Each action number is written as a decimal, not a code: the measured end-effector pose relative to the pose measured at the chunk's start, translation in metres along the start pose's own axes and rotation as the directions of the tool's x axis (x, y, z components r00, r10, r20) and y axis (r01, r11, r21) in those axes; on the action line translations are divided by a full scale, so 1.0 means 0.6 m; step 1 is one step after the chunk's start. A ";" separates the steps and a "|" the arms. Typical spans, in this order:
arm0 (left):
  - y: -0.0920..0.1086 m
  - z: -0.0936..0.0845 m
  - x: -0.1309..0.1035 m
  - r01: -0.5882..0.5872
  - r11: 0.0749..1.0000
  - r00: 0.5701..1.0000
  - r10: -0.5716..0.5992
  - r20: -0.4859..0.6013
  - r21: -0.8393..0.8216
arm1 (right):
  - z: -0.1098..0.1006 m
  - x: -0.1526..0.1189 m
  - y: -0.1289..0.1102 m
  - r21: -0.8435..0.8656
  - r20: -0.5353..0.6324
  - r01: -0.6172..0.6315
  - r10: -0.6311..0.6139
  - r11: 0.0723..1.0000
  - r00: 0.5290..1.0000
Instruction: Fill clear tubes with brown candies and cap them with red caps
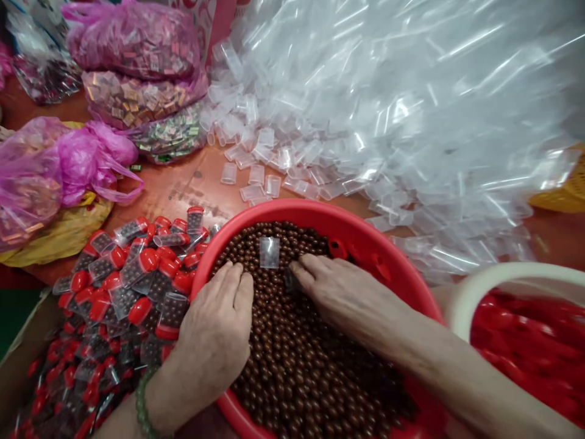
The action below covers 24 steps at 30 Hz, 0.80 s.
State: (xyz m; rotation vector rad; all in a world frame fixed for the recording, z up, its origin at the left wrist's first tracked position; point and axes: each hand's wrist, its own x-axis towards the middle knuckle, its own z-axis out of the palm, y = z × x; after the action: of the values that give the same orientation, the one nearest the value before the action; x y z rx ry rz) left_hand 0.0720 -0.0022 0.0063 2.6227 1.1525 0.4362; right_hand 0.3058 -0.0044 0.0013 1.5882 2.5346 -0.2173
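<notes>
The right hand [331, 286] is down among brown balls [283, 366] in a red tub [292, 208], palm low and wrist nearly straight, its bunched fingertips at a dark-looking clear container [290, 281] — whether they grip it, I cannot tell. The left hand [218, 326] lies palm down inside the near-left rim, fingers together, its underside hidden, so its hold is unclear. Ahead of and between both hands sits an upper clear piece [269, 252] — picking it up would call for a short forward reach.
</notes>
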 end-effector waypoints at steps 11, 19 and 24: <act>0.000 0.000 0.004 -0.027 0.998 0.997 0.030 0.065 -0.050 | 0.015 0.022 -0.064 0.396 -0.008 0.249 -0.268 0.884 0.963; -0.007 -0.052 0.003 0.188 0.800 0.956 -0.014 0.294 -0.570 | -0.040 -0.004 -0.058 0.828 -0.184 0.225 -0.130 0.514 0.974; 0.004 -0.048 0.008 0.359 0.509 0.922 -0.061 0.383 -0.782 | -0.055 -0.022 -0.055 0.835 -0.223 0.248 -0.110 0.491 0.969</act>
State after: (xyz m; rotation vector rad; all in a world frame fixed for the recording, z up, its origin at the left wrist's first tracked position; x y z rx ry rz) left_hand 0.0662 0.0028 0.0347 1.5766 0.8231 0.3758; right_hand 0.2802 -0.0236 0.0375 1.5548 2.8612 -1.7139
